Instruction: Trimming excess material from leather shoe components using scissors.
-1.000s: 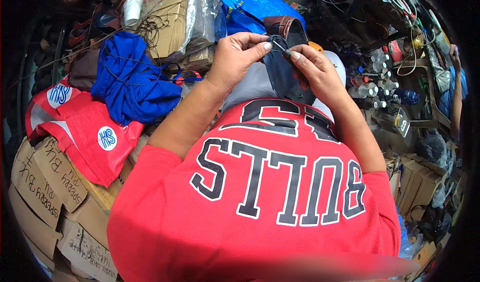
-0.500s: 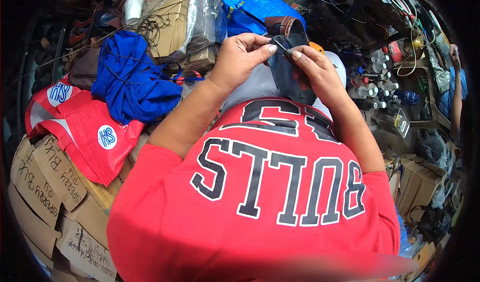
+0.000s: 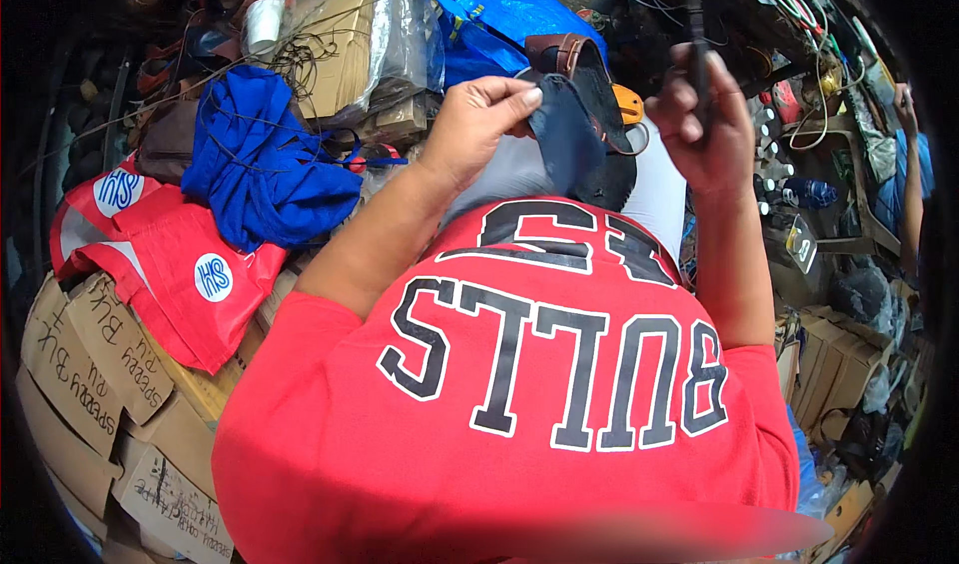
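Over my lap, my left hand (image 3: pixel 489 116) pinches the upper edge of a dark, flexible sheet-like piece (image 3: pixel 567 139) between thumb and fingertips. The piece hangs down toward my red shirt. Just behind it lies a brown leather sandal (image 3: pixel 550 52) with a dark footbed. My right hand (image 3: pixel 709 124) is raised to the right, apart from the piece, its fingers wrapped round a slim dark tool (image 3: pixel 696 59). Blur hides the kind of tool. A rounded orange thing (image 3: pixel 627 104) shows between the sandal and my right hand.
Left lie a blue cloth (image 3: pixel 265 154), a red bag (image 3: pixel 165 264) and flattened cardboard boxes (image 3: pixel 75 374). Ahead are plastic-wrapped cardboard (image 3: pixel 345 54), a white cup (image 3: pixel 264 24) and a blue plastic sheet (image 3: pixel 499 9). Several bottles (image 3: pixel 809 193) stand right; another person's arm (image 3: pixel 909 184) shows beyond.
My right hand has moved away from the left, to the right, and the dark tool now points upward in it. My left hand has stayed nearly in place at the dark piece.
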A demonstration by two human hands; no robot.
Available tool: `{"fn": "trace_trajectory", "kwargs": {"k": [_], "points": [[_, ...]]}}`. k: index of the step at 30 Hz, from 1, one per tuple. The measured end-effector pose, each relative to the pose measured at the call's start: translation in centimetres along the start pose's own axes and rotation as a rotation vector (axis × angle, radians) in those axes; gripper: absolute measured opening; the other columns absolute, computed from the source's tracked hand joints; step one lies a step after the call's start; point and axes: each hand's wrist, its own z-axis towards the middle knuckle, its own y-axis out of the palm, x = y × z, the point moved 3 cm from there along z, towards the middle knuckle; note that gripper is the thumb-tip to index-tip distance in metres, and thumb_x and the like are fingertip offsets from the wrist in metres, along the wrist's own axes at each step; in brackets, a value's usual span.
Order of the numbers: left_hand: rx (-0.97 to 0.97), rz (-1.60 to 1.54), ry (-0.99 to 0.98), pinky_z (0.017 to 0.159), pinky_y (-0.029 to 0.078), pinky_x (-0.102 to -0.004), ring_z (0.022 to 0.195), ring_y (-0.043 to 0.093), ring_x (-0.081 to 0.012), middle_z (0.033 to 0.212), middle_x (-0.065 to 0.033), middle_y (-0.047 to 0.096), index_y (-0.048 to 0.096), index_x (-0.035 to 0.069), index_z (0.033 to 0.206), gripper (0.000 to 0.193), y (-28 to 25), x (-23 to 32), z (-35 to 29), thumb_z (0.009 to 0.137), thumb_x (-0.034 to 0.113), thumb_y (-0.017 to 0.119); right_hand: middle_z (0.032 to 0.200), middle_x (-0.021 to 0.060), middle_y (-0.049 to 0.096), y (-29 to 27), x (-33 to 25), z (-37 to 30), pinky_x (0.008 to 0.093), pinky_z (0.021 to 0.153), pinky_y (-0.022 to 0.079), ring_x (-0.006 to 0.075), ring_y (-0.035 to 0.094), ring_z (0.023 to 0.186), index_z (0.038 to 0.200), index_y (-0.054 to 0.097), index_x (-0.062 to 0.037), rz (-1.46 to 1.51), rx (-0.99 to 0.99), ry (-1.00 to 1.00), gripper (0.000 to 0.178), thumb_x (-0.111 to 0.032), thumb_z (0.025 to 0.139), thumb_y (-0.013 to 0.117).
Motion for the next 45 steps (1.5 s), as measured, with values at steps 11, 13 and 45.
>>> {"fn": "trace_trajectory", "kwargs": {"k": [11, 13, 45], "points": [[-0.018, 0.093, 0.05, 0.064, 0.045, -0.021, 0.067, 0.055, -0.0077, 0.079, -0.0025, 0.064, 0.064, 0.001, 0.097, 0.02, 0.4, 0.6, 0.1, 0.086, 0.017, 0.06, 0.066, -0.0019, 0.05, 0.8, 4.8, -1.3, 0.0179, 0.046, 0.036, 0.0038, 0.045, 0.055, 0.098, 0.058, -0.0052, -0.857, 0.006, 0.244, 0.025, -0.028, 0.091, 0.05], [-0.021, 0.12, 0.059, 0.064, 0.045, -0.0211, 0.068, 0.055, -0.0076, 0.079, -0.0026, 0.064, 0.064, 0.0, 0.097, 0.021, 0.5, 0.7, 0.1, 0.085, 0.017, 0.06, 0.066, -0.0018, 0.05, 1.0, 4.7, -1.3, 0.0182, 0.046, 0.036, 0.0039, 0.045, 0.055, 0.098, 0.059, -0.0052, -0.919, 0.025, 0.262, 0.025, -0.027, 0.091, 0.05], [-0.068, 0.144, 0.173, 0.066, 0.05, -0.0241, 0.07, 0.06, -0.0114, 0.084, -0.0075, 0.065, 0.061, -0.003, 0.1, 0.02, 1.4, 2.7, 0.6, 0.083, 0.009, 0.062, 0.066, -0.001, 0.051, 0.6, 4.8, -1.1, 0.0169, 0.044, 0.034, 0.0042, 0.044, 0.051, 0.097, 0.058, -0.0058, -0.722, 0.039, 0.197, 0.027, -0.03, 0.092, 0.048]]}}
